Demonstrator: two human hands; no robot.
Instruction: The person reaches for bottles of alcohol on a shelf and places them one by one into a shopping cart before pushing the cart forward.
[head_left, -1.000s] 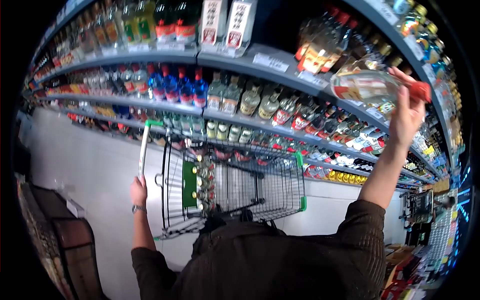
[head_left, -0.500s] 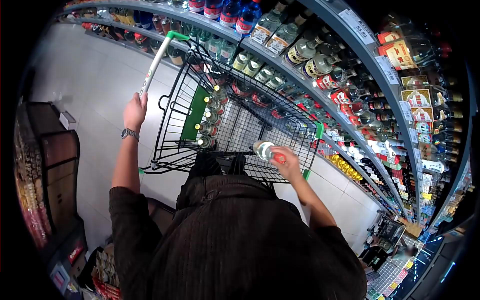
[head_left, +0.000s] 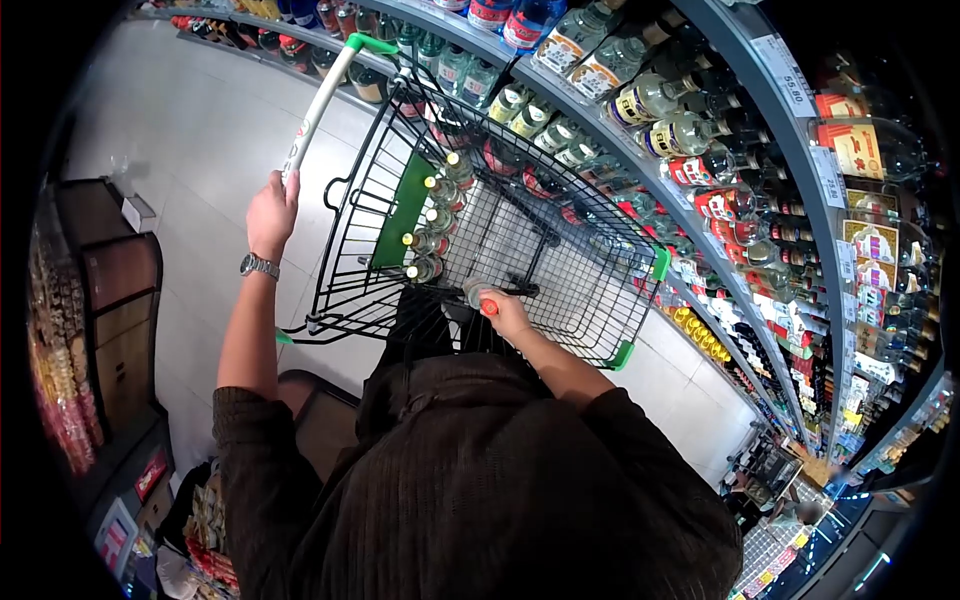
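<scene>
inside the cart [head_left: 350,230], low at its near end, a glass bottle [head_left: 475,292] lies in the right hand [head_left: 510,318], fingers closed near its red cap. it is probably heavy, slick and breakable, and safest gripped around the body. the left hand [head_left: 270,212] clenches the handle [head_left: 318,110].

Bright, even shop light washes the pale floor [head_left: 170,130] at 10 o'clock and the shelves [head_left: 800,150] at 2 o'clock, with small glints on the bottles [head_left: 650,100] and only a soft shadow under the cart [head_left: 520,230]. The fisheye lens bows every straight line and leaves a black rim all round. Detail smears near the edge at 4 o'clock, where blue lights bloom.
</scene>
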